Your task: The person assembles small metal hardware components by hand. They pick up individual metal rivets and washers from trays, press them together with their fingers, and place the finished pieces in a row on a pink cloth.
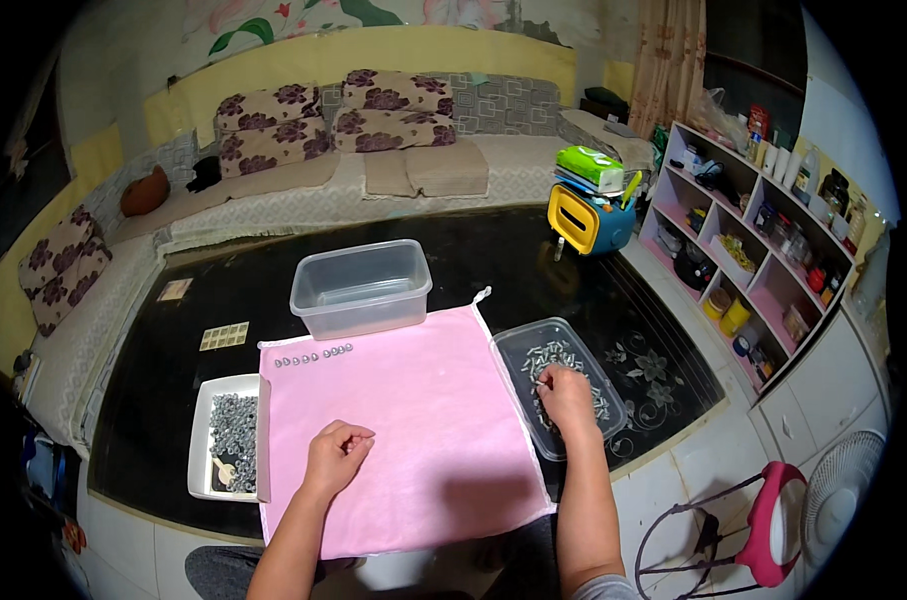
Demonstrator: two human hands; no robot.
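Observation:
My right hand (565, 396) reaches into a shallow clear plastic tray (513, 350) of small silver screw-like metal pieces (555, 354). Its fingers are closed at the pile, and whatever they pinch is hidden. Above the middle of a pink cloth (433, 390), my left hand (337, 456) is loosely closed, fingertips together and nothing visible in them. A row of several small silver metal pieces (313, 357) lies along the cloth's far left edge. To the left, a white box (201, 440) holds many small silver nut-like pieces (235, 425) and a light-coloured scoop (223, 470).
A deep clear plastic bin (363, 318) stands at the cloth's far edge. Farther right on the black table (463, 250) is a blue and yellow container (593, 220) with a green tissue pack (589, 168) on top. A pink chair (773, 525) and a fan (841, 495) stand at right.

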